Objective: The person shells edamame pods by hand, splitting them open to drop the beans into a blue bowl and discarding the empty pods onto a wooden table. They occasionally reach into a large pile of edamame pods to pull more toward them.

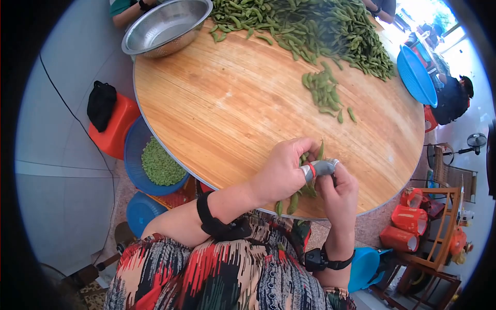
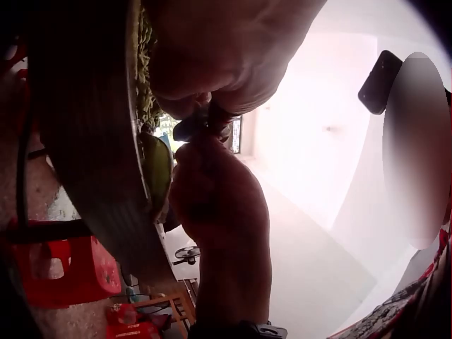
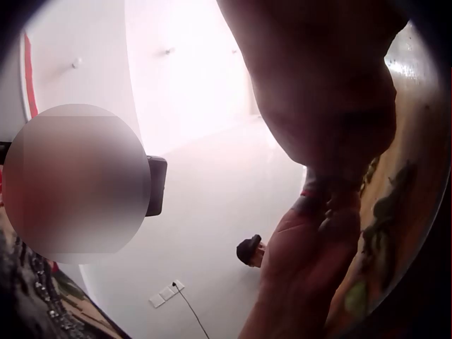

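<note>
Over the table's near edge, both hands meet in the head view. The left hand [image 1: 284, 173] has curled fingers around green pods [image 1: 305, 157]; its thumb wears grey tape with a red band [image 1: 311, 169]. The right hand [image 1: 338, 196] pinches at the tip of that taped digit, where a pod seems to be held, mostly hidden by the fingers. More pods [image 1: 293, 203] lie beneath the hands at the edge. In the left wrist view a pod [image 2: 157, 169] shows beside the right hand [image 2: 219, 191]. The right wrist view shows the left hand [image 3: 311, 247] dark against the wall.
A round wooden table [image 1: 222, 103] carries a large pod heap [image 1: 330, 31], a smaller pile [image 1: 323, 90] and a steel colander [image 1: 168, 28]. Shelled beans [image 1: 160, 163] fill a blue basin at lower left. Red stools, a blue basket [image 1: 416, 76] and other people surround the table.
</note>
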`<act>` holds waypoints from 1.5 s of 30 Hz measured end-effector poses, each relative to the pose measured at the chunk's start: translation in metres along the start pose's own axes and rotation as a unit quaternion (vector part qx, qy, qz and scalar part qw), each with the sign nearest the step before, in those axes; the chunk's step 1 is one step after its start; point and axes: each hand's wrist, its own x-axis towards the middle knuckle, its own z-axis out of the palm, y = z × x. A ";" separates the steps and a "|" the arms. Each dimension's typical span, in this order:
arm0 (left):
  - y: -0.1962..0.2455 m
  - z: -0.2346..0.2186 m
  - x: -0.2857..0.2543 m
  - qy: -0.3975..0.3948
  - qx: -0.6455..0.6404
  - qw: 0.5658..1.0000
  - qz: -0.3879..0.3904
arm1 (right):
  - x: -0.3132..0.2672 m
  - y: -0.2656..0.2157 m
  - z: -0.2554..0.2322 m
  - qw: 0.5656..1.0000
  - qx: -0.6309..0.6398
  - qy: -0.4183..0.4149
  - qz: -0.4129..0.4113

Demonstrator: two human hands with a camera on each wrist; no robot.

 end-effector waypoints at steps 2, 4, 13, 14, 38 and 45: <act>-0.003 0.002 0.001 0.002 -0.018 1.000 0.012 | 0.002 0.002 -0.006 0.997 0.067 -0.011 0.037; -0.001 0.001 0.000 -0.029 -0.148 0.988 -0.025 | 0.003 -0.002 -0.013 0.963 0.222 -0.061 0.142; -0.001 0.003 0.002 0.002 -0.253 0.966 -0.058 | -0.004 -0.009 0.014 0.973 -0.174 0.061 -0.138; -0.001 0.002 0.002 0.001 -0.252 0.966 -0.057 | -0.004 -0.010 0.012 0.973 -0.174 0.062 -0.139; 0.003 -0.003 -0.001 -0.033 -0.082 0.995 -0.055 | 0.012 0.004 -0.032 0.981 0.175 -0.046 0.066; -0.004 -0.007 -0.002 -0.099 -0.242 0.955 -0.144 | 0.005 0.000 -0.028 0.988 0.151 -0.009 0.041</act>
